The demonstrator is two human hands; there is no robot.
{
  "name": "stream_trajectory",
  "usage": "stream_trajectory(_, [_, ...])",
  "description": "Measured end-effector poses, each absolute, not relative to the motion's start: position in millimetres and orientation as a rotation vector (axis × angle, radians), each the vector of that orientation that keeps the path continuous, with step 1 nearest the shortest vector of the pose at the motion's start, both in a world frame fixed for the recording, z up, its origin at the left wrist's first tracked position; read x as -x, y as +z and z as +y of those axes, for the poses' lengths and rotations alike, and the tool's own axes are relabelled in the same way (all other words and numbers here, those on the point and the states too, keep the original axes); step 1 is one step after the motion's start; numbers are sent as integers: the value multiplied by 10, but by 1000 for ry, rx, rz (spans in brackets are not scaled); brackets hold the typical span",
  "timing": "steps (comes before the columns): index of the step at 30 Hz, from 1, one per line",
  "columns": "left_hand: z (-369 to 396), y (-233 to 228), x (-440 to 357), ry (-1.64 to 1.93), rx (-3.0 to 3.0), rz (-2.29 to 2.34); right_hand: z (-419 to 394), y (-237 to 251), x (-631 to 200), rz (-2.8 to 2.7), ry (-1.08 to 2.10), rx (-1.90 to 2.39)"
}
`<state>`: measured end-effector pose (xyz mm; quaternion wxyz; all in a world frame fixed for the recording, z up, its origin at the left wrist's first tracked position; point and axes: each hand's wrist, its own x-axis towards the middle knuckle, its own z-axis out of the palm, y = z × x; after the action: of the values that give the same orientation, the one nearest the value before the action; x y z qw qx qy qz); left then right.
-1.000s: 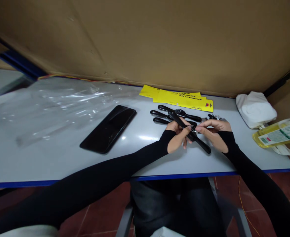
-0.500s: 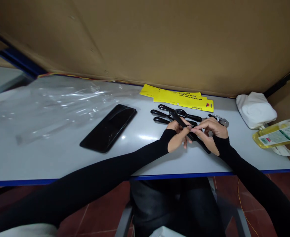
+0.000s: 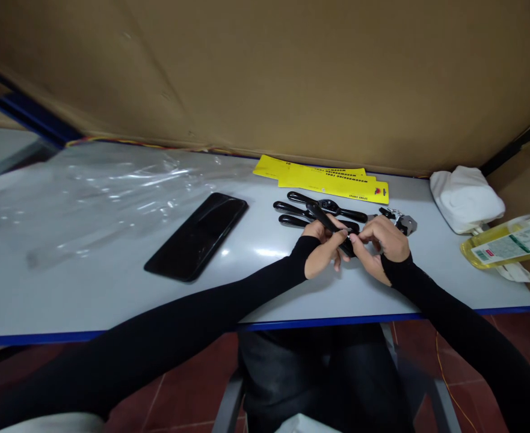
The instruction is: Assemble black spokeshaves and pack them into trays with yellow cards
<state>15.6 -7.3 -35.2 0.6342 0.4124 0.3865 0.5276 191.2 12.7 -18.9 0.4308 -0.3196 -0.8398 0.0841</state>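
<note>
My left hand [image 3: 323, 249] is closed around a black spokeshave [image 3: 319, 214], which slants from upper left to lower right above the table. At the spokeshave's middle, my right hand [image 3: 384, 240] pinches with thumb and fingertips; a small shiny bit shows there, too small to name. Just behind my hands lie more black spokeshaves [image 3: 329, 207], partly hidden by my left hand. Beyond my right hand is a small pile of metal blades and hardware [image 3: 406, 224].
Yellow printed cards [image 3: 332, 181] lie along the cardboard wall [image 3: 265, 78]. A glossy black flat slab [image 3: 197, 237] and clear plastic film [image 3: 111, 192] are at left. On the right are a white cloth-like bundle [image 3: 465, 198] and a tilted bottle of yellow liquid [image 3: 476, 251].
My right hand has shifted slightly left, its fingers still at the spokeshave's middle. The spokeshave's lower right end, visible before, is now mostly hidden behind my right hand.
</note>
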Motion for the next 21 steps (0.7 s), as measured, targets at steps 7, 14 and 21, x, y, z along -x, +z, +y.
stream_trajectory(7, [-69,-352,-160,1204,-927,904,64,-161,-1904,-2083,270,865])
stream_trajectory(14, [-60,-393,-161,1198,-913,878,44,-73,-1997,-2120,408,832])
stream_trajectory(21, [-71,-365,-146,1144,-943,857,126,51,-2137,-2300,590,732])
